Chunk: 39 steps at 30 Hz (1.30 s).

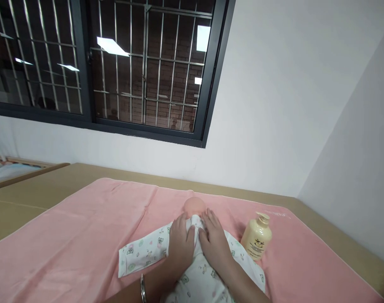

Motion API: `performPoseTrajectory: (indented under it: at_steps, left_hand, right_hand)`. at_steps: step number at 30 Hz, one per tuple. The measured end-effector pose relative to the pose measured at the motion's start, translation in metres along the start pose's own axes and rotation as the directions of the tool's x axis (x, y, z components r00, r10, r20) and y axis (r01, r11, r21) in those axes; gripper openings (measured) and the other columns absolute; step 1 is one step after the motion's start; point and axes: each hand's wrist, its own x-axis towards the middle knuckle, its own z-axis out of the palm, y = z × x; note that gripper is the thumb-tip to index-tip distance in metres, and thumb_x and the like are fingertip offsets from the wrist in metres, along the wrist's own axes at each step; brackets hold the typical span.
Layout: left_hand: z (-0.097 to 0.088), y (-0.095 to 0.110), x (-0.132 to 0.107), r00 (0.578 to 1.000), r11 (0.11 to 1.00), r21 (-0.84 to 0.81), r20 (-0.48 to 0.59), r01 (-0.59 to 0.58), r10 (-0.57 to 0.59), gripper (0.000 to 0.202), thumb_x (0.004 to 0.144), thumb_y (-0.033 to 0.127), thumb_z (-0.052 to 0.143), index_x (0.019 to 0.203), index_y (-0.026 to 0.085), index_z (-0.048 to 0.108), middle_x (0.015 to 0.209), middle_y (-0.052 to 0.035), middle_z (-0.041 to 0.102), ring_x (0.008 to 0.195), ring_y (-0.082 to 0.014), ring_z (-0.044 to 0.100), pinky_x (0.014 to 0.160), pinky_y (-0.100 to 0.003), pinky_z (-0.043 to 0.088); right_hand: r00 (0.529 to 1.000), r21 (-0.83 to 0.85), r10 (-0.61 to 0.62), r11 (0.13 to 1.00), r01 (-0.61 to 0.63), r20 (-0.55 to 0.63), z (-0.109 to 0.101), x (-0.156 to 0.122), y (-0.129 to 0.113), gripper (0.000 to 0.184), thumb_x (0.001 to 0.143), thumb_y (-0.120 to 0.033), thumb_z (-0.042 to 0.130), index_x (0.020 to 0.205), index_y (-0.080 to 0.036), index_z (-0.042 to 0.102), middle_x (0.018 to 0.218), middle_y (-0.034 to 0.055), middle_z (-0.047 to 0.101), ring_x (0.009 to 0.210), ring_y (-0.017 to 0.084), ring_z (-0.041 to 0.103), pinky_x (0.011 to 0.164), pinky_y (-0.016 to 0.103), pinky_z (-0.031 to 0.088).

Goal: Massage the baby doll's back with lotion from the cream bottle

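A doll lies on its back, its smooth round head [194,205] pointing away from me. It wears a white baby garment [144,253] printed with small animals and green and pink marks, its sleeves spread to both sides. My left hand [181,242] rests flat on the left part of the chest, fingers stretched towards the neck. On the other side of the front opening, my right hand [214,237] lies flat too, fingertips close to the head. A silver bangle [143,288] circles my left wrist. The doll's face cannot be made out.
Beneath the doll spreads a pink mat [75,240] over a tan table surface [81,169]. A pale yellow pump bottle [257,236] stands right of the doll, close to its sleeve. White walls [268,105] and a dark-framed barred window [148,128] border the far side.
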Motion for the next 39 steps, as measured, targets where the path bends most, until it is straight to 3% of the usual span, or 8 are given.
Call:
performPoseTrajectory:
  at_steps: [5, 11, 15, 20, 26, 31, 34, 39]
  left_hand:
    - [0.003, -0.001, -0.009, 0.984, 0.960, -0.273, -0.148, 0.055, -0.099, 0.057, 0.098, 0.036, 0.030, 0.150, 0.016, 0.018, 0.155, -0.0163, 0.030, 0.144, -0.0246, 0.030, 0.116, -0.042, 0.031]
    - [0.004, -0.002, -0.009, 0.984, 0.958, -0.280, -0.138, 0.067, -0.109, 0.061, 0.098, 0.040, 0.034, 0.151, 0.015, 0.016, 0.153, -0.0187, 0.031, 0.144, -0.0271, 0.029, 0.117, -0.046, 0.027]
    - [0.005, -0.003, -0.008, 0.988, 0.959, -0.276, -0.118, 0.064, -0.100, 0.059, 0.098, 0.038, 0.033, 0.150, 0.015, 0.017, 0.153, -0.0189, 0.031, 0.144, -0.0278, 0.029, 0.117, -0.048, 0.027]
    - [0.003, -0.001, -0.008, 0.987, 0.959, -0.277, -0.132, 0.056, -0.096, 0.059, 0.098, 0.038, 0.033, 0.150, 0.015, 0.017, 0.151, -0.0195, 0.033, 0.143, -0.0280, 0.031, 0.116, -0.049, 0.028]
    - [0.002, -0.001, -0.009, 0.989, 0.966, -0.255, -0.123, 0.052, -0.086, 0.060, 0.098, 0.038, 0.032, 0.151, 0.015, 0.017, 0.152, -0.0177, 0.034, 0.143, -0.0264, 0.031, 0.116, -0.046, 0.028]
    - [0.004, -0.006, -0.005, 0.995, 0.984, -0.180, -0.094, 0.014, -0.032, 0.051, 0.096, 0.036, 0.035, 0.142, 0.016, 0.037, 0.145, -0.0168, 0.044, 0.137, -0.0277, 0.039, 0.114, -0.049, 0.031]
    - [0.004, -0.008, -0.002, 0.999, 0.995, -0.101, -0.033, -0.023, 0.020, 0.041, 0.095, 0.034, 0.035, 0.127, 0.017, 0.054, 0.141, -0.0161, 0.048, 0.134, -0.0289, 0.042, 0.111, -0.051, 0.034]
    - [0.000, -0.005, 0.000, 0.997, 0.995, -0.058, -0.014, -0.082, 0.081, 0.032, 0.090, 0.026, 0.039, 0.110, 0.019, 0.063, 0.119, -0.0114, 0.064, 0.116, -0.0261, 0.056, 0.105, -0.049, 0.040]
  right_hand:
    - [0.977, 0.015, -0.127, 0.991, 0.132, -0.171, -0.006, -0.007, -0.008, 0.055, 0.094, -0.024, 0.034, 0.149, -0.016, 0.038, 0.161, 0.0072, 0.022, 0.150, 0.026, 0.012, 0.119, 0.053, 0.019]
    - [0.982, -0.031, -0.052, 0.998, 0.059, 0.181, -0.005, -0.004, -0.015, 0.051, 0.094, -0.025, 0.038, 0.143, -0.014, 0.048, 0.156, 0.0126, 0.034, 0.146, 0.027, 0.025, 0.119, 0.051, 0.020]
    - [0.997, -0.038, -0.062, 0.997, 0.064, 0.052, -0.008, -0.004, -0.015, 0.056, 0.095, -0.027, 0.035, 0.150, -0.012, 0.036, 0.160, 0.0112, 0.024, 0.148, 0.025, 0.018, 0.120, 0.048, 0.018]
    - [0.984, -0.043, -0.036, 0.998, 0.044, 0.173, -0.006, -0.005, -0.017, 0.053, 0.093, -0.025, 0.039, 0.144, -0.015, 0.047, 0.155, 0.0116, 0.036, 0.145, 0.027, 0.027, 0.118, 0.051, 0.021]
    - [0.997, -0.073, -0.069, 0.995, 0.068, -0.018, -0.012, -0.007, -0.019, 0.056, 0.093, -0.027, 0.038, 0.148, -0.015, 0.040, 0.160, 0.0093, 0.024, 0.148, 0.027, 0.018, 0.119, 0.051, 0.017]
    - [0.978, -0.119, -0.020, 0.992, 0.046, 0.207, -0.001, -0.008, -0.018, 0.052, 0.092, -0.026, 0.041, 0.143, -0.021, 0.049, 0.155, 0.0076, 0.037, 0.144, 0.028, 0.030, 0.117, 0.052, 0.020]
    - [0.979, -0.127, -0.014, 0.991, 0.041, 0.205, 0.003, -0.008, -0.017, 0.052, 0.092, -0.024, 0.040, 0.143, -0.021, 0.048, 0.156, 0.0073, 0.035, 0.144, 0.028, 0.028, 0.117, 0.052, 0.020]
    - [0.978, -0.128, -0.023, 0.991, 0.050, 0.206, 0.001, -0.009, -0.016, 0.052, 0.093, -0.024, 0.038, 0.144, -0.021, 0.048, 0.155, 0.0064, 0.036, 0.144, 0.027, 0.029, 0.117, 0.051, 0.020]
